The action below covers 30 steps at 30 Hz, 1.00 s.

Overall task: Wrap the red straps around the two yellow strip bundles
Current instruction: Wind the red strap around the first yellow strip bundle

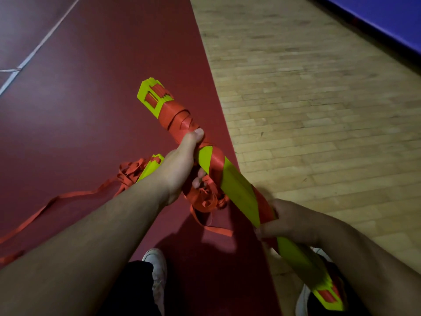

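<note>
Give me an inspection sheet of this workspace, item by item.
Surface: red mat beside wood floor.
Job's things: held yellow bundle, red strap wound round its far part; second yellow bundle below, loose strap heaped beside it.
Clutter: nothing seen.
Hands: left hand grips mid-bundle; right hand grips nearer end.
Cables: nothing seen.
Surroundings: blue surface, white shoes.

The bundle (239,188) looks like smooth yellow plastic, the strap (180,119) like thin, creased, dull red woven cloth, the mat (102,87) like smooth matt red vinyl, and the floor (307,99) like pale wood blocks with a faint sheen.
</note>
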Available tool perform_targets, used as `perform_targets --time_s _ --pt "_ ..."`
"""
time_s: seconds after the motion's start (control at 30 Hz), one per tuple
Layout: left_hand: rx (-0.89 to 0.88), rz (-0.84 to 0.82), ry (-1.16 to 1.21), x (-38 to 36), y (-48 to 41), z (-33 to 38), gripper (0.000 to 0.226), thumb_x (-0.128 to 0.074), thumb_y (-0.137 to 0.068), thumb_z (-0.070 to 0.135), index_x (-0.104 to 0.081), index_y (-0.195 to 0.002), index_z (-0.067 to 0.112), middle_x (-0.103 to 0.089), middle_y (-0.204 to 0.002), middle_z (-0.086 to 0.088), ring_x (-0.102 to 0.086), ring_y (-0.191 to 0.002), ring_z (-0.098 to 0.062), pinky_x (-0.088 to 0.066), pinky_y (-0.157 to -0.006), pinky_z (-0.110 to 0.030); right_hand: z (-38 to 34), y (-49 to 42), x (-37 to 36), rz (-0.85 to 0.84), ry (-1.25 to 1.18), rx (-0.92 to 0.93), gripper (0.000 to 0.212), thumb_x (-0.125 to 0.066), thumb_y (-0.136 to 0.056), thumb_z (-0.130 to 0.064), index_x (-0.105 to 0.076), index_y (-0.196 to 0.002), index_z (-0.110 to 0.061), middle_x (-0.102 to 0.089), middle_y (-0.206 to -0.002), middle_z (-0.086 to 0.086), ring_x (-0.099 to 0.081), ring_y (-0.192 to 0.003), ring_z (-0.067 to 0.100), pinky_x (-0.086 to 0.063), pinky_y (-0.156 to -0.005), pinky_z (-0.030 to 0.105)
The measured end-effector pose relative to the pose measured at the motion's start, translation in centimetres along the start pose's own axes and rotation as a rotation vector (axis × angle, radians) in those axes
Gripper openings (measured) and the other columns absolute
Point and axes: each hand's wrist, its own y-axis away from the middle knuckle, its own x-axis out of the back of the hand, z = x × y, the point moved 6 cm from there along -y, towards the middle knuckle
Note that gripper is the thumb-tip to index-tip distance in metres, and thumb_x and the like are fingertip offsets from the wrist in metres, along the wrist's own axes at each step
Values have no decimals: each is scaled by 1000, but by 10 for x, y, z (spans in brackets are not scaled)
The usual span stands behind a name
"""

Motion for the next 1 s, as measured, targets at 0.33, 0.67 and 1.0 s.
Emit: perform_targets --time_s 0.33,0.67,1.0 --pt "-159 -245 -160 -5 6 7 18 -67 -83 40 -64 -74 25 -60 -61 -4 -50 -55 -18 -33 -54 -32 -14 5 21 262 93 134 14 -70 -84 -4 -62 -91 -13 -68 -62 9 -64 -56 22 -50 -56 32" --pt "-56 -223 53 2 5 9 38 -68 -85 48 -53 -65 19 -38 -54 1 -39 -48 -14 -46 -56 -27 -12 4 32 459 267 137 24 -76 -79 -12 -67 -96 -26 -69 -71 1 -65 -57 11 -47 -51 20" --pt "-41 -321 52 9 6 6 44 -56 -94 43 -56 -112 3 -51 -65 -1 -48 -53 -16 -39 -53 -24 -9 6 31 287 41 142 26 -72 -65 -21 -62 -85 -6 -66 -60 14 -63 -56 28 -50 -58 38"
